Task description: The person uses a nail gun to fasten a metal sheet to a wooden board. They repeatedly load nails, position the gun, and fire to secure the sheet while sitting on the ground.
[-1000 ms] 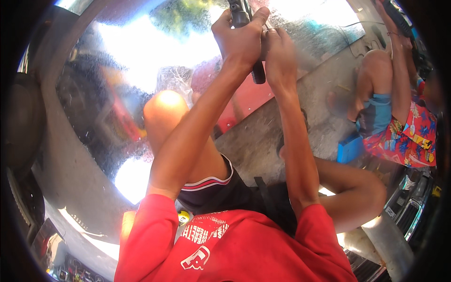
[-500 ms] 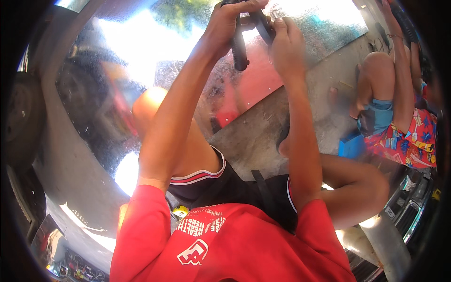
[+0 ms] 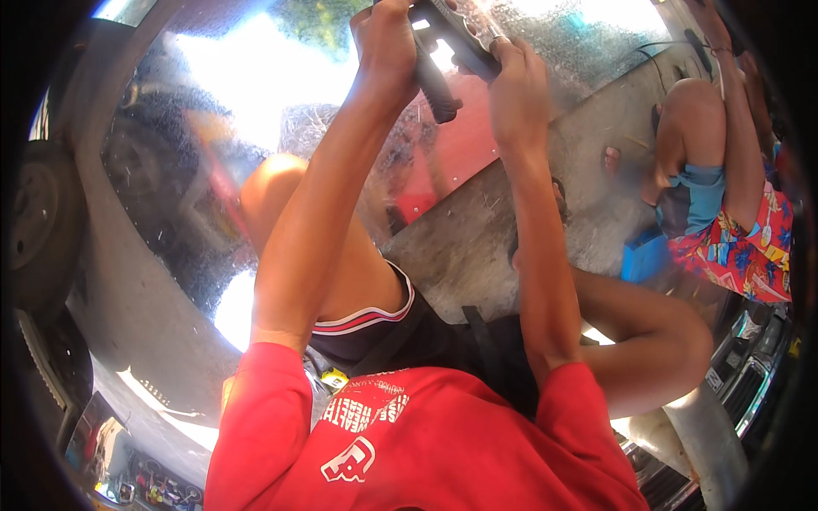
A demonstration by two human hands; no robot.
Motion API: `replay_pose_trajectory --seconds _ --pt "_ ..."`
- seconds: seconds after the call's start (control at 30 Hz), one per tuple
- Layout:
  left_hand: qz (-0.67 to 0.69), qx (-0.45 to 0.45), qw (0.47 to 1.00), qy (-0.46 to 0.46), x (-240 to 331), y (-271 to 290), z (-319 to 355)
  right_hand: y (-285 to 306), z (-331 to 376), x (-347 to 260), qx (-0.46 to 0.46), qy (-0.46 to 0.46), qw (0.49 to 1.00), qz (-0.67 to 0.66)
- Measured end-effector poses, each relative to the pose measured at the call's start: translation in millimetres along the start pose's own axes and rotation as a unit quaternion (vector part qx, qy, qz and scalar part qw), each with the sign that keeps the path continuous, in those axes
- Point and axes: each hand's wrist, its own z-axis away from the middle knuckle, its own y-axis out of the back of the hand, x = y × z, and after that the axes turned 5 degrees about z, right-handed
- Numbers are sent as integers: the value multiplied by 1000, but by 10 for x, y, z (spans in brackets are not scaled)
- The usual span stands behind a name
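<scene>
Near the top edge, my left hand [image 3: 385, 53] is closed around a dark hand tool [image 3: 456, 41] with a black ribbed handle [image 3: 435, 88] that slants down beside the wrist. The tool's upper part runs out of the picture. My right hand [image 3: 520, 94] is at the tool's right side, fingertips pinched by a small silvery tip; what they grip is too small to name. Below both hands lies a large shiny metal sheet [image 3: 336, 217], with small rivet-like dots along its lower right edge. It reflects bright sky and red shapes.
Concrete floor [image 3: 452, 247] borders the sheet. To the right another person [image 3: 694, 128] sits with knees bent, near a blue box [image 3: 641, 255]. A cable [image 3: 652, 53] lies at the upper right. A wheel [image 3: 38, 221] stands at the far left, and a yellow item [image 3: 334, 378] is by my lap.
The tool has tilted and shifted slightly, and its handle now slants more. My left hand has moved a little left and up. The other person's arm and knee have shifted slightly in view.
</scene>
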Motion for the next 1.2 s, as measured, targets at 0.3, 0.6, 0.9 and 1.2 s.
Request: replay_pose_trajectory --seconds 0.3,0.6,0.9,1.2 --pt "174 -211 962 10 53 130 85 372 43 -289 -25 29 994 -102" --pt "-109 -32 990 -86 265 197 4 329 -47 1127 -114 -78 989 50" --pt "-56 23 995 -78 177 318 -125 -446 313 1868 -225 -155 962 24" --pt "-210 34 958 -191 253 142 -11 45 -293 292 -151 301 921 197"
